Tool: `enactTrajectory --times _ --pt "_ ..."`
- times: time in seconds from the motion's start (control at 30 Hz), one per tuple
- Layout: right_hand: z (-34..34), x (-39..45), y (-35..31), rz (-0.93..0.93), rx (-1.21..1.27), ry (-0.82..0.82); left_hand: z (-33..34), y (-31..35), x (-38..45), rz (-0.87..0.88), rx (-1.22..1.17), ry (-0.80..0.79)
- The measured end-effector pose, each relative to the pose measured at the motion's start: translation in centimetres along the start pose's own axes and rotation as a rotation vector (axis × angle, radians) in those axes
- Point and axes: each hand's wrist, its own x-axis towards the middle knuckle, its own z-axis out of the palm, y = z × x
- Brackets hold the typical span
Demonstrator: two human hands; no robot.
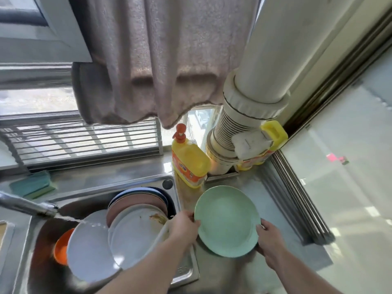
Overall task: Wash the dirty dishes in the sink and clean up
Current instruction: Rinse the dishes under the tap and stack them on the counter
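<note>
I hold a green plate by its rim, left hand at nine o'clock, right hand at four, fingers curled on it; dirty dishes still fill the sink, so most washing remains.

Two bare forearms are being shown, with the left hand and right hand uncovered; no sleeve, glove, watch or ring is being worn (as far as can be seen).

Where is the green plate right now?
The green plate is on the counter just right of the sink, held by the left hand and right hand, below the yellow soap bottle.
</note>
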Motion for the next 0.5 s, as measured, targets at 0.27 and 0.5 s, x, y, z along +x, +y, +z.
enactTrajectory --times 0.27,0.5 --pt "-0.5 0.4 0.4 -0.041 -0.256 0.151 -1.0 -3.7 0.4 0.139 0.058 -0.036" --pt "12.0 -5.3 -0.3 -0.687 -0.624 -0.246 -12.1 -15.1 -0.2 -0.188 0.067 0.215"
